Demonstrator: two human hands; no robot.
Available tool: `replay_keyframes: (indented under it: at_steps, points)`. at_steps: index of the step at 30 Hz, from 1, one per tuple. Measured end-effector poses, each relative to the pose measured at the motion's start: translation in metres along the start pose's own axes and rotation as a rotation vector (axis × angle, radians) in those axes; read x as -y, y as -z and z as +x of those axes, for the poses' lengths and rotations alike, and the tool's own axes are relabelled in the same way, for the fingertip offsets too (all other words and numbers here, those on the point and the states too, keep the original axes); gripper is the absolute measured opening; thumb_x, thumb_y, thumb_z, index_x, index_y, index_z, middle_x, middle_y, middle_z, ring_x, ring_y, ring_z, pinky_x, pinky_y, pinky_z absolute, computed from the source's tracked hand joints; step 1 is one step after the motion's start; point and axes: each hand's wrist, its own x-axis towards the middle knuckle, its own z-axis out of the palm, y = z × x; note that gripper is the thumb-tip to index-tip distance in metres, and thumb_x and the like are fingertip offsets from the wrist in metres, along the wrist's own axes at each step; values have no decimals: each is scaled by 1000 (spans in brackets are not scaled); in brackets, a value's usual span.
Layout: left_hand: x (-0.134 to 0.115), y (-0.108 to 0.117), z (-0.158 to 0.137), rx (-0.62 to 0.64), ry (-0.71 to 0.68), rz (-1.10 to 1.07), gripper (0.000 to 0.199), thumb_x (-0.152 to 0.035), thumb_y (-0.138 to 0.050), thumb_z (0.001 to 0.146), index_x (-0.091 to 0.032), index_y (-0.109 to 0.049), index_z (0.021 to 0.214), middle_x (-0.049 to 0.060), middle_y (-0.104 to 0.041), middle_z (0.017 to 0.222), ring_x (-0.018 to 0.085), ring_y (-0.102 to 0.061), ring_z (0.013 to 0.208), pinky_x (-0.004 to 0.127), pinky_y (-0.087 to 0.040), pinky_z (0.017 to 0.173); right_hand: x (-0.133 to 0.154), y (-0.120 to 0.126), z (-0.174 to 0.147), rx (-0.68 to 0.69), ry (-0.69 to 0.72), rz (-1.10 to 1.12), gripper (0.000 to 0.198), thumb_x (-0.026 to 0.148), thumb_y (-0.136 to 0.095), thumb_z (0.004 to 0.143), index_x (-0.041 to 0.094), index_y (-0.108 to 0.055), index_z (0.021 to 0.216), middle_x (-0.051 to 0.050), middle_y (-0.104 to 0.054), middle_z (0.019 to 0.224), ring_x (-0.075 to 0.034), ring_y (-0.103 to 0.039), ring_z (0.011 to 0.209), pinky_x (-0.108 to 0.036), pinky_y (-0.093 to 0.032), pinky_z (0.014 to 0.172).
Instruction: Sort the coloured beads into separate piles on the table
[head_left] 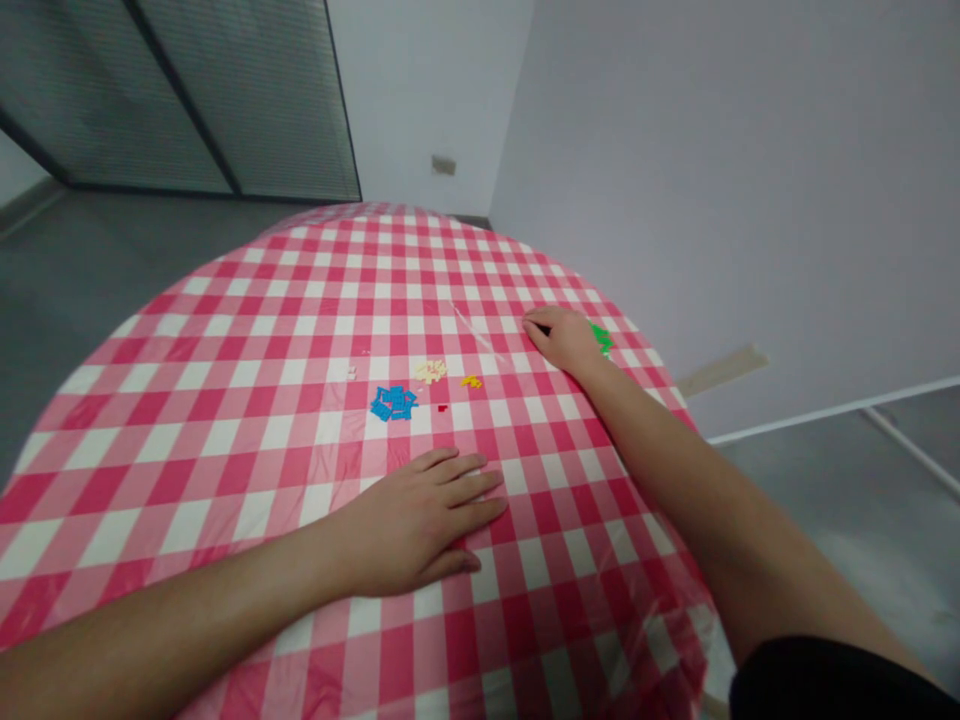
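round table [225,330] fills most of the view, covered with a red and white checked cloth under a clear plastic film. grey floor and a pale wall [712,150] lie beyond it, with a slatted glass partition [187,90] at upper left.

left hand [420,520]: laid flat on the cloth near the front middle of the table, palm down, fingers stretched out and together, pointing right. released, holding nothing. bare forearm runs in from lower left.

right hand [559,340]: reached far out to the right side of the table, resting on the cloth with fingers curled downward. it lies just beside, and partly over, the green pieces [602,338]; whether the fingers have closed on any of them cannot be told, as the palm hides the contact. a dark sleeve edge [825,685] shows at lower right.

small plastic pieces, sorted in heaps by colour near the table centre, between the two hands:
- blue pieces [393,403], the largest heap, just beyond the left fingertips.
- cream pieces [431,371], behind and right of the blue.
- green pieces, at the right hand, well apart from the other heaps.
- yellow pieces [471,381], right of the cream.
- red piece [442,407], single, between blue and yellow.
- white pieces [350,372], very small, left of the cream.
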Motion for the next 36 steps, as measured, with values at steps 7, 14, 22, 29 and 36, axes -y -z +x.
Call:
replay_keyframes:
  at_steps: [7,14,22,29,36]
  points:
    - [0,1,0,9,2,1,55,-52,-47,107,-18,-53,150,11,-52,158,33,-47,145,51,-29,123,-2,4,3,4,-25,-49,35,29,-45,97,22,-73,78,-9,-78,89,-27,-69,84,-38,-50,74]
    - [0,-1,1,-23,-10,-14,54,-50,-51,106,-17,-54,149,12,-55,156,35,-49,144,52,-32,121,-1,2,2,-51,-55,-29,34,34,-47,99,19,-78,95,-13,-79,105,-31,-71,97,-43,-53,87]
    - [1,-1,1,-36,-10,-16,54,-49,-52,106,-18,-53,150,12,-55,156,34,-48,145,51,-31,122,69,-1,-12,-178,168,157,32,34,-54,101,16,-78,111,-14,-77,118,-28,-70,114,-44,-52,105]
    - [0,-1,1,-8,-10,13,54,-50,-51,106,-17,-53,149,12,-53,157,35,-48,144,52,-30,122,101,-5,-33,-8,200,315,25,36,-65,99,18,-79,109,-12,-76,100,-24,-70,94,-39,-56,87]
    - [0,0,1,10,-6,14,55,-51,-50,107,-17,-53,150,12,-53,158,35,-49,144,53,-30,122,99,-16,-28,109,358,276,26,33,-60,103,18,-81,103,-11,-72,100,-22,-67,92,-37,-55,84]
